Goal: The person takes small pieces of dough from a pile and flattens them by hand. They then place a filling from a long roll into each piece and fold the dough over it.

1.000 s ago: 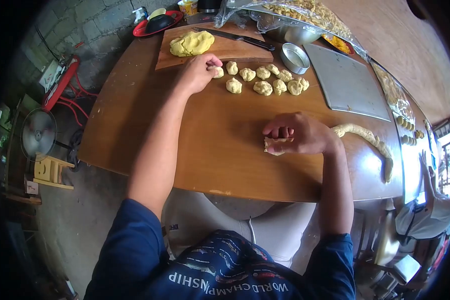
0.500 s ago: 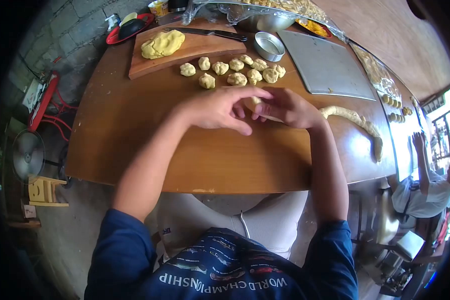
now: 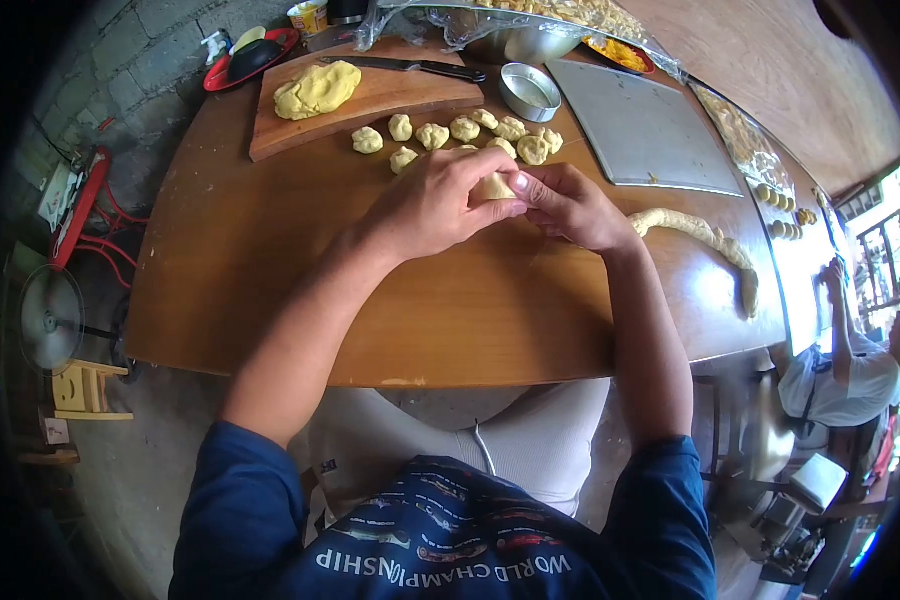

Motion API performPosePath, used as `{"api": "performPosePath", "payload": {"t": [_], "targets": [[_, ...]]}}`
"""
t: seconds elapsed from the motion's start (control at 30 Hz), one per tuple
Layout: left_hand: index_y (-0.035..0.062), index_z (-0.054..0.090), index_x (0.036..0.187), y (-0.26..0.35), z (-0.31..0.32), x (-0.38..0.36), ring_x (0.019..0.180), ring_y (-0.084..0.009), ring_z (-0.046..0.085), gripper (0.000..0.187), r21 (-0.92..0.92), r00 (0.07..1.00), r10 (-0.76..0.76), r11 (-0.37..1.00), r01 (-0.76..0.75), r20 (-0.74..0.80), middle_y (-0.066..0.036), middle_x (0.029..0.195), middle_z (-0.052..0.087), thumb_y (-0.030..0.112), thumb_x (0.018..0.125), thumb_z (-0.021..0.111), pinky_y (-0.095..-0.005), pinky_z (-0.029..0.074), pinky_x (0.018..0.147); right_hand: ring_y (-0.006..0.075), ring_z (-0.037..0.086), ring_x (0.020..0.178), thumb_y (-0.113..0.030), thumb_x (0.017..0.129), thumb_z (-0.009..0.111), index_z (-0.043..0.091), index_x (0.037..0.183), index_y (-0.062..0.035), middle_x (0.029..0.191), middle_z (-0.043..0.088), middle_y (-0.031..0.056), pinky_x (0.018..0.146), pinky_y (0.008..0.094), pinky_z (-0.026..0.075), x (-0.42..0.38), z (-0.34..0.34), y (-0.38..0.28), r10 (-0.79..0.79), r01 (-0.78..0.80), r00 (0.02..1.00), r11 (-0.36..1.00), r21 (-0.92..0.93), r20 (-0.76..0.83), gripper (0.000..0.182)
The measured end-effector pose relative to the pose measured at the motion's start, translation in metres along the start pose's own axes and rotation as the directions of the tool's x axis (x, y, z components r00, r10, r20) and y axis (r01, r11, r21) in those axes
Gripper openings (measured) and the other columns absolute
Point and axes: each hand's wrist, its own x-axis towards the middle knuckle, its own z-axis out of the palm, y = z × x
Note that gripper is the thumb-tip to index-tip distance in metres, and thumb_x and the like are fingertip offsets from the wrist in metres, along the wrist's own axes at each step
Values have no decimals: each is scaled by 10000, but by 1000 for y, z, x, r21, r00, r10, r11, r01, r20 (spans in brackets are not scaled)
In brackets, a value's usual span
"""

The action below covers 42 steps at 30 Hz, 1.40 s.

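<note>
Between my two hands, over the middle of the table, a pale yellow piece of dough (image 3: 494, 187) is pinched. My left hand (image 3: 432, 205) closes on it from the left, thumb below and fingers above. From the other side my right hand (image 3: 573, 212) presses its thumb and fingers against it. Just beyond lie several small dough lumps (image 3: 465, 128), some partly hidden by my hands. To the right of my right hand, a long rope of dough (image 3: 705, 233) curves across the table.
At the back left, a wooden board (image 3: 270, 136) bears a large yellow dough lump (image 3: 317, 91) and a knife (image 3: 410, 66). A round metal tin (image 3: 530, 93) stands beside a flat metal tray (image 3: 655, 135). Another person (image 3: 842, 375) sits at the far right.
My hands were looser, with the left fingers spread apart. Now both have closed together around the piece of dough, and the left thumb has come up against it.
</note>
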Motion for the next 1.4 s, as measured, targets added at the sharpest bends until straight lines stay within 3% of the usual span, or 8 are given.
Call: {"api": "performPosePath", "payload": {"t": [0.23,0.5,0.6,0.7,0.87,0.93,1.2,1.4], "targets": [[52,750,1200,7,-4,2,914,-310,773,283,-48,998,45,998,-47,-35,-147,1007,791,200,965,805,-399,604,804,32,352,591,-410,1095,664,731,1071,-49,724,487,-98,534,237,291,1,1,-3,-105,104,994,993,63,21,367],[47,784,1092,2,-10,7,753,-78,672,171,-385,957,-287,878,284,52,-36,996,798,182,988,801,-259,541,646,24,378,597,-332,1073,701,707,985,-77,763,506,-80,517,224,282,2,-6,2,-149,133,988,959,252,44,271],[53,771,1078,-22,-7,7,708,-59,623,140,26,976,-51,998,58,-210,-3,978,775,182,1027,749,-232,517,601,32,386,593,-291,1061,713,682,945,-83,768,506,-69,518,223,289,-2,-7,5,-168,138,975,972,190,148,240],[66,710,1175,-52,-41,2,726,-42,587,201,-270,898,-429,880,391,-98,16,954,675,239,1076,687,-233,530,632,43,476,617,-285,1050,729,704,862,-56,731,577,-46,536,244,360,-19,-7,-14,-223,204,960,971,122,172,297],[55,664,1281,-34,-45,0,716,-59,531,362,-623,862,-507,668,406,18,30,973,591,376,1125,600,-244,526,695,100,607,688,-394,1043,740,815,1035,-26,772,704,1,628,299,501,-2,16,-2,-52,98,985,952,-290,164,376],[63,650,1362,-31,-43,2,767,-67,536,367,-816,870,-453,418,400,194,7,1057,621,342,1138,570,-254,517,721,131,676,763,-459,1032,738,828,1134,-55,832,770,27,748,327,566,0,25,-8,0,86,981,896,-436,194,426],[51,577,1526,-35,-28,0,1042,-124,685,487,-657,896,-419,636,405,146,-34,1235,671,197,1074,685,-316,611,940,126,722,916,-255,1036,752,791,1152,-33,948,807,55,860,325,577,1,17,-4,-98,124,989,958,-259,112,254],[15,724,1218,-44,-31,0,898,-83,677,272,-512,901,-412,749,421,138,-5,1011,731,203,1025,763,-282,575,807,114,690,826,-209,1034,748,771,1126,0,918,791,54,781,321,568,1,12,-4,-100,106,994,949,-298,38,230]]}}
